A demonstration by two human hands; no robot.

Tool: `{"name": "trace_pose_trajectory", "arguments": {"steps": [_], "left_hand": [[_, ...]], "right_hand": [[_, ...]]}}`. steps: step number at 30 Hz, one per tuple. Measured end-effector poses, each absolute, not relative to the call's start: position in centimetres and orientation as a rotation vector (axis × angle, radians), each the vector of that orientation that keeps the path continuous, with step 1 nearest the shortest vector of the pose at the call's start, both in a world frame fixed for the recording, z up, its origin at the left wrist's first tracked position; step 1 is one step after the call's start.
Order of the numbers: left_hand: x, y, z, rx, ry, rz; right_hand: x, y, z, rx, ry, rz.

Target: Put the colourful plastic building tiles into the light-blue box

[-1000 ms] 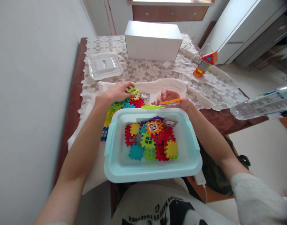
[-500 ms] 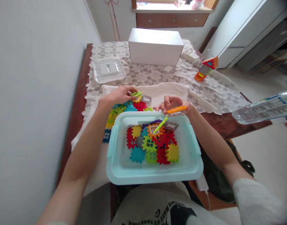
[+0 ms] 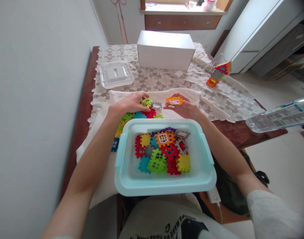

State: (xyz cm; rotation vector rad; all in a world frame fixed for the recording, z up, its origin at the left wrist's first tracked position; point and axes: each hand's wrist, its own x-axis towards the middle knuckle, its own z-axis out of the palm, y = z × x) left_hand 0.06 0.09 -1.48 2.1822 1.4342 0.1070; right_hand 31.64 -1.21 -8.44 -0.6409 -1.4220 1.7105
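Observation:
A light blue plastic tub (image 3: 122,172) rests at the table's near edge and holds several coloured interlocking tiles (image 3: 164,152). Behind it, a heap of loose tiles (image 3: 132,118) lies on a white cloth (image 3: 191,94). My left hand (image 3: 130,103) rests on that heap, fingers closed on a green and yellow tile (image 3: 147,102). My right hand (image 3: 185,108) holds an orange tile (image 3: 174,100) above the cloth, just right of the heap. A grey window tile (image 3: 156,106) lies between the two hands.
A white box (image 3: 165,49) stands at the back of the lace-covered table (image 3: 166,78). A clear lid (image 3: 115,73) lies at back left, and a small tile-built house (image 3: 217,73) at back right. A plastic bottle (image 3: 278,116) juts in from the right. A wall runs along the left.
A green tile dropped from my right hand into the tub. My right hand then moved back from the tub's rim over the cloth with the orange tile. My left hand stayed on the heap.

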Motion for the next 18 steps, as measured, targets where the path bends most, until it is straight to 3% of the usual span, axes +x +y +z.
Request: {"name": "trace_pose_trajectory", "arguments": {"steps": [10, 18], "left_hand": [[-0.5, -0.4, -0.6, 2.153, 1.407, 0.251], [-0.2, -2.4, 3.9, 2.023, 1.029, 0.331]], "right_hand": [[30.4, -1.5, -10.5, -0.897, -2.254, 0.874], [30.4, -1.2, -11.2, -0.949, -2.334, 0.735]]}}
